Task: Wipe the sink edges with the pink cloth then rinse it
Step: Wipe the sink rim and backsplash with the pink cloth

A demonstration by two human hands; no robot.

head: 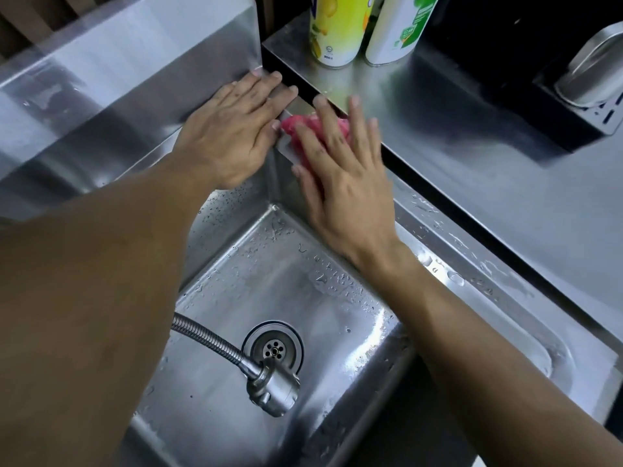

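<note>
A pink cloth [292,127] lies bunched on the far right corner of the steel sink's rim [472,281]. My right hand [340,183] presses flat on the cloth with straight, spread fingers and covers most of it. My left hand [232,126] rests flat on the back ledge of the sink right beside the cloth, fingers straight and reaching the corner. The sink basin [269,284] below is wet with droplets. A flexible metal faucet hose with its spray head [269,385] hangs over the drain [273,348].
A raised steel counter [472,136] runs along the right of the sink. On it stand a yellow bottle [337,28] and a white bottle [397,28] at the back, and a metal container [593,72] on a black tray at far right. A steel splashback [118,72] rises behind.
</note>
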